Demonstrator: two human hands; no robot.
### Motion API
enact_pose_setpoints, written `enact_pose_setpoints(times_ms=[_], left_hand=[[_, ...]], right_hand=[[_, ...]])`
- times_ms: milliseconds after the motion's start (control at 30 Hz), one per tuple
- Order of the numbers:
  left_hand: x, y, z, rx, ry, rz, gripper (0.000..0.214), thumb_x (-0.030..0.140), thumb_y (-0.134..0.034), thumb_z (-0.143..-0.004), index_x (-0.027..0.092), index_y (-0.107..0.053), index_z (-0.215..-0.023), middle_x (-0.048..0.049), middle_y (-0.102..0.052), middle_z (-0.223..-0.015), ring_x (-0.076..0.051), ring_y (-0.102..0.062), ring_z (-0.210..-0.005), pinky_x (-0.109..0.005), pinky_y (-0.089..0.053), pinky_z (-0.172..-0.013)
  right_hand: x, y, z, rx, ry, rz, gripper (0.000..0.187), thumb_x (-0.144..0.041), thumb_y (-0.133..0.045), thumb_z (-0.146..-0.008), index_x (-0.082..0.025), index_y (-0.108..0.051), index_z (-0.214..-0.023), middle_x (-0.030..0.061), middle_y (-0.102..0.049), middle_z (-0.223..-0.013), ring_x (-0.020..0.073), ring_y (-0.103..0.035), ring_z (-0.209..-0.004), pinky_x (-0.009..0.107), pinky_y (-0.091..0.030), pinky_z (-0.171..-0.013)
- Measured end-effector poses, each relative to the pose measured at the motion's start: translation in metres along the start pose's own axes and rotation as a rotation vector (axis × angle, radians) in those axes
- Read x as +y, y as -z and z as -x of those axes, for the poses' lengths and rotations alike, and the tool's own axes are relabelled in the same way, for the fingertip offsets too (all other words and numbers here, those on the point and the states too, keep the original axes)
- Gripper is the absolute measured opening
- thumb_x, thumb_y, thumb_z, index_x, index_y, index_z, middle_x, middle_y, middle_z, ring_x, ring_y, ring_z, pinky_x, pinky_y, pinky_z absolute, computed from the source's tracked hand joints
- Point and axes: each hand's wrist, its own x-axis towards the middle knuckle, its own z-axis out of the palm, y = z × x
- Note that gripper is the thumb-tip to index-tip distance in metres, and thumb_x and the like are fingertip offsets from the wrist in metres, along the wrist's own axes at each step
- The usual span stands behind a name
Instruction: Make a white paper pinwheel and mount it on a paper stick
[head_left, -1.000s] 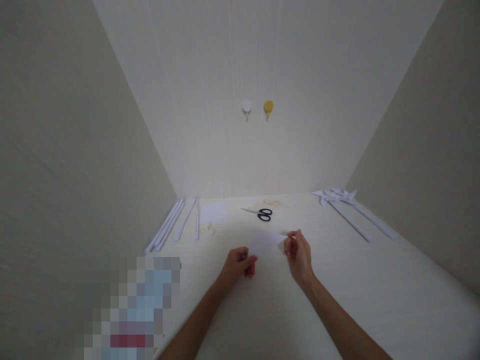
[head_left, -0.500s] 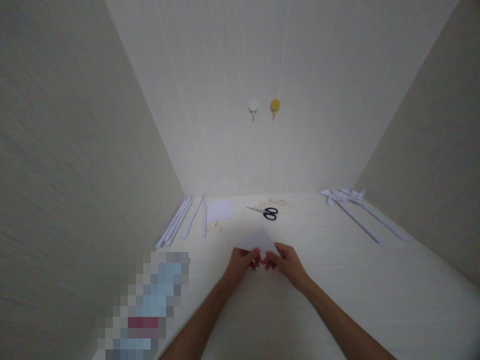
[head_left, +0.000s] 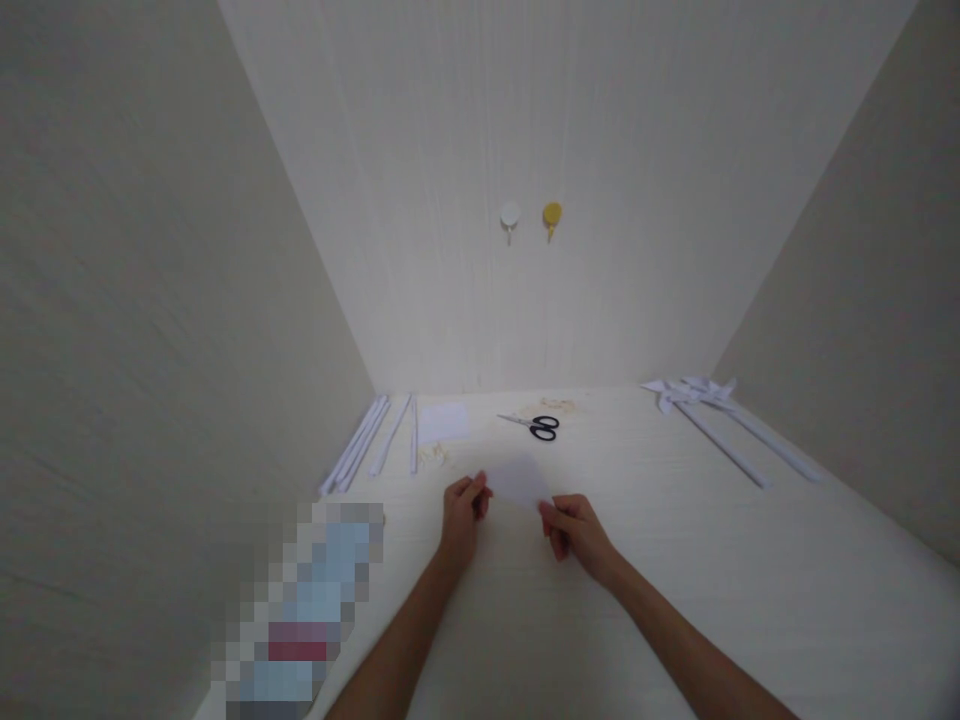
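Note:
Between my hands is a small white sheet of paper [head_left: 517,478], tilted, with one corner pointing away from me. My left hand [head_left: 463,508] pinches its left corner between thumb and fingers. At the lower right corner, my right hand [head_left: 571,525] grips the sheet the same way. Beyond the paper lie black-handled scissors [head_left: 541,428], blades pointing left. A flat white paper square [head_left: 444,422] rests on the table to the left of the scissors.
Rolled white paper sticks [head_left: 358,445] lie at the left. Paper pinwheels on sticks [head_left: 694,393] lie at the far right. Pale loose bands [head_left: 433,455] sit near the square. A white hook [head_left: 510,216] and a yellow hook [head_left: 552,214] are on the back wall. A blurred patch [head_left: 315,600] covers something front left.
My hands have moved apart, the left one outward and slightly up. The paper's near edge now shows between them, where the fingers were close together before.

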Motion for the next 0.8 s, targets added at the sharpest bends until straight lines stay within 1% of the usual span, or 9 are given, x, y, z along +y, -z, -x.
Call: enact_pose_setpoints(times_ms=[167, 233, 300, 367, 400, 467, 500, 633, 800], left_hand=[[0.002, 0.005, -0.005, 0.086, -0.013, 0.114, 0.033, 0.038, -0.059, -0.061, 0.015, -0.045, -0.043, 0.0051, -0.036, -0.033, -0.004, -0.029, -0.034, -0.02, -0.018, -0.037], [0.005, 0.013, -0.01, 0.185, -0.031, 0.232, 0.029, 0.038, -0.058, -0.059, 0.015, -0.046, -0.047, 0.0055, -0.038, -0.036, -0.005, -0.031, -0.035, -0.019, -0.019, -0.037], [0.008, 0.019, -0.014, 0.214, -0.043, 0.322, 0.026, 0.038, -0.058, -0.058, 0.015, -0.048, -0.052, 0.0056, -0.04, -0.038, -0.004, -0.033, -0.036, -0.018, -0.02, -0.037], [0.011, 0.02, -0.014, 0.143, 0.005, 0.339, 0.026, 0.039, -0.057, -0.058, 0.014, -0.05, -0.056, 0.0053, -0.042, -0.039, -0.004, -0.034, -0.036, -0.017, -0.021, -0.036], [0.011, 0.017, -0.011, 0.062, 0.036, 0.331, 0.024, 0.037, -0.057, -0.059, 0.014, -0.053, -0.063, 0.0052, -0.043, -0.041, -0.004, -0.035, -0.037, -0.017, -0.022, -0.037], [0.009, 0.007, -0.003, -0.073, 0.091, 0.315, 0.028, 0.034, -0.057, -0.06, 0.016, -0.054, -0.081, 0.0056, -0.047, -0.045, -0.005, -0.038, -0.039, -0.016, -0.022, -0.037], [0.007, 0.001, 0.001, -0.125, 0.13, 0.302, 0.029, 0.031, -0.058, -0.058, 0.016, -0.054, -0.082, 0.0058, -0.047, -0.045, -0.006, -0.039, -0.039, -0.016, -0.022, -0.037], [-0.001, -0.014, 0.014, -0.294, 0.151, 0.174, 0.024, 0.036, -0.055, -0.061, 0.015, -0.044, -0.053, 0.0043, -0.042, -0.038, -0.005, -0.035, -0.033, -0.019, -0.022, -0.036], [0.001, -0.009, 0.012, -0.301, 0.159, 0.228, 0.022, 0.03, -0.059, -0.059, 0.016, -0.042, -0.059, 0.0032, -0.052, -0.049, -0.004, -0.038, -0.033, -0.018, -0.023, -0.035]], right_hand=[[0.001, -0.001, 0.001, -0.007, 0.001, 0.017, 0.043, -0.052, -0.056, -0.064, -0.015, -0.049, -0.043, -0.0038, -0.043, -0.026, 0.0049, -0.032, -0.022, 0.018, -0.019, -0.029], [0.001, 0.001, 0.0, 0.022, 0.004, 0.001, 0.043, -0.052, -0.056, -0.063, -0.015, -0.049, -0.043, -0.0037, -0.043, -0.026, 0.0052, -0.032, -0.023, 0.018, -0.019, -0.03], [0.0, 0.003, -0.001, 0.069, 0.024, -0.02, 0.042, -0.052, -0.056, -0.064, -0.014, -0.051, -0.046, -0.0032, -0.045, -0.028, 0.0059, -0.035, -0.026, 0.019, -0.023, -0.032], [-0.002, 0.004, -0.003, 0.096, 0.056, -0.013, 0.041, -0.052, -0.055, -0.064, -0.014, -0.054, -0.05, -0.0023, -0.049, -0.033, 0.0064, -0.038, -0.03, 0.019, -0.027, -0.036], [-0.002, 0.003, -0.003, 0.093, 0.073, 0.009, 0.041, -0.053, -0.055, -0.064, -0.014, -0.055, -0.052, -0.0018, -0.051, -0.035, 0.0067, -0.039, -0.032, 0.019, -0.028, -0.037], [-0.003, 0.002, -0.004, 0.065, 0.116, 0.091, 0.041, -0.053, -0.053, -0.066, -0.014, -0.058, -0.054, -0.0007, -0.053, -0.039, 0.0072, -0.041, -0.036, 0.019, -0.029, -0.039], [-0.003, 0.001, -0.004, 0.045, 0.142, 0.142, 0.041, -0.052, -0.052, -0.067, -0.014, -0.06, -0.054, -0.0001, -0.055, -0.041, 0.0076, -0.042, -0.038, 0.02, -0.03, -0.041], [-0.003, 0.001, -0.005, 0.032, 0.195, 0.269, 0.04, -0.05, -0.05, -0.07, -0.014, -0.064, -0.056, 0.0007, -0.057, -0.047, 0.0094, -0.044, -0.044, 0.021, -0.033, -0.046], [-0.001, 0.001, -0.003, 0.085, 0.196, 0.325, 0.041, -0.049, -0.049, -0.07, -0.015, -0.064, -0.053, 0.0005, -0.055, -0.047, 0.0102, -0.042, -0.044, 0.021, -0.029, -0.044]])
